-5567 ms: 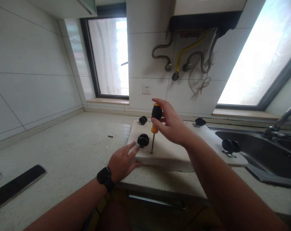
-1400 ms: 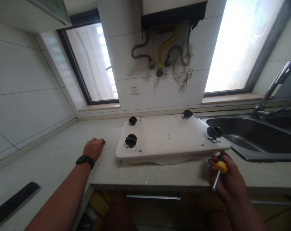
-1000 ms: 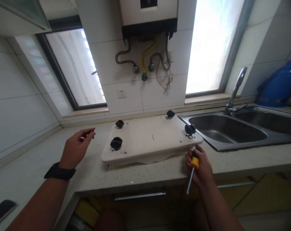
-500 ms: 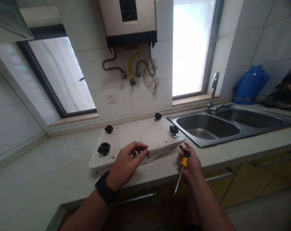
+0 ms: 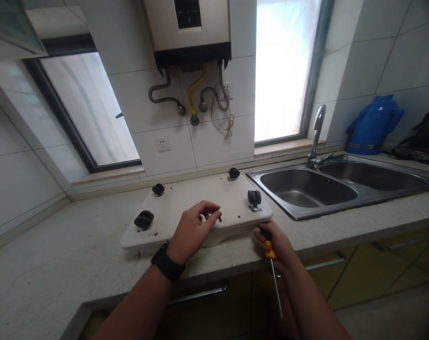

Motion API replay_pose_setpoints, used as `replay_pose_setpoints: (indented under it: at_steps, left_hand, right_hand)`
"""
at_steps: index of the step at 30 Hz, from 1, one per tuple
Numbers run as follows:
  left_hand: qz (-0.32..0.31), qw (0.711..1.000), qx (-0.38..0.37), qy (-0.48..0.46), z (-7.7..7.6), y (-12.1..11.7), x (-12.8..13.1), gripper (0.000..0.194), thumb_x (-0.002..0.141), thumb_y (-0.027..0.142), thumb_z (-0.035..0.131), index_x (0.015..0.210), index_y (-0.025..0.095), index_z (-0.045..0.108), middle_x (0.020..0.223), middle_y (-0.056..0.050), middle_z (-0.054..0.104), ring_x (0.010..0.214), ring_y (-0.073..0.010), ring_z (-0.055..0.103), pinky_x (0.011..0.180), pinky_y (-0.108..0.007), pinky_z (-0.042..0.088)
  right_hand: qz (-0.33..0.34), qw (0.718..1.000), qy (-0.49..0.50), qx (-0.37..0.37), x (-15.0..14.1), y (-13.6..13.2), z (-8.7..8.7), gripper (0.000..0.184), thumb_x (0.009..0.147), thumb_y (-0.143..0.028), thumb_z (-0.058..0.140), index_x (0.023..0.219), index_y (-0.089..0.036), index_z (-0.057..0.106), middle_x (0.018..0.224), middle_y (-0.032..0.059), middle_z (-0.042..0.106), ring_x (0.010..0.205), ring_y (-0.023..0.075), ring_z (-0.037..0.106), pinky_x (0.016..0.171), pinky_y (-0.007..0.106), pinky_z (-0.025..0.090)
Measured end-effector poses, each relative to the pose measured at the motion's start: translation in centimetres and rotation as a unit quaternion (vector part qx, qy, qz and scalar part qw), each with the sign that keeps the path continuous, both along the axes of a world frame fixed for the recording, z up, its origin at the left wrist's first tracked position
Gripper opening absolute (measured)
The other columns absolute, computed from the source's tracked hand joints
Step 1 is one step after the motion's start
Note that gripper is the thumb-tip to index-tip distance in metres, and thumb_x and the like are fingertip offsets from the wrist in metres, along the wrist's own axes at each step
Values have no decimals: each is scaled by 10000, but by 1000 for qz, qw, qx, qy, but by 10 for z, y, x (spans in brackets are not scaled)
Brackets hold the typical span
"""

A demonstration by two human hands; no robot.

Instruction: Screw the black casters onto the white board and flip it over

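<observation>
A white board with raised sides [image 5: 200, 191] lies on the counter, with black caster wheels [image 5: 254, 198] standing up at its corners. Over its front edge, my left hand [image 5: 195, 230] pinches a small dark screw [image 5: 219, 217] between thumb and fingertips. My right hand [image 5: 280, 243] is at the board's front right corner, its fingers at or just under the edge; whether they grip it I cannot tell. Wrapped in that same hand is a yellow and black screwdriver [image 5: 270, 250], shaft pointing down past the counter front. Small dark holes or screws dot the board.
The stone counter [image 5: 58, 245] runs left and right. A steel double sink [image 5: 294, 213] with a faucet [image 5: 317, 134] is to the right, a blue thermos jug [image 5: 373, 125] and a black bag [image 5: 425, 137] behind it. A water heater [image 5: 189, 28] with hoses hangs on the wall.
The board has shifted a little left and towards me. My right hand has moved to its front right corner, and the screwdriver tip has swung down and right. The left hand still pinches the screw.
</observation>
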State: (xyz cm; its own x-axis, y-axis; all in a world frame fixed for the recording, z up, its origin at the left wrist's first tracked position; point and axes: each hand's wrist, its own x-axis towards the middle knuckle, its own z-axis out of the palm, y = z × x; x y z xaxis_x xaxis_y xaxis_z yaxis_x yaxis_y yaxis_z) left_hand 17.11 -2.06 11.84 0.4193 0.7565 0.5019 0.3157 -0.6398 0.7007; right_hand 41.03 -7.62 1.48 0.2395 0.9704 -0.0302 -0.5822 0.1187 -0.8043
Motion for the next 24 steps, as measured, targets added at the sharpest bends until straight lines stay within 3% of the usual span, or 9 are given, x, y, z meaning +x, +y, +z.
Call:
replay_pose_setpoints:
  at_steps: [10, 24]
  left_hand:
    - [-24, 999, -29, 17, -8, 6, 35, 141, 943, 309, 717, 1039, 227, 779, 945, -30, 798, 864, -193, 701, 833, -326, 529]
    - [-29, 998, -53, 22, -23, 14, 46, 125, 948, 278, 706, 1038, 221, 772, 993, -30, 816, 921, -194, 734, 855, -315, 534]
  right_hand:
    - [11, 997, -64, -35, -1, -2, -5, 320, 814, -356, 674, 1068, -241, 516, 488, -92, 514, 325, 50, 313, 353, 153, 172]
    - [0, 998, -61, -34, -3, -1, -5, 381, 784, -356, 691, 1093, -247, 496, 503, -100, 507, 357, 54, 330, 367, 158, 194]
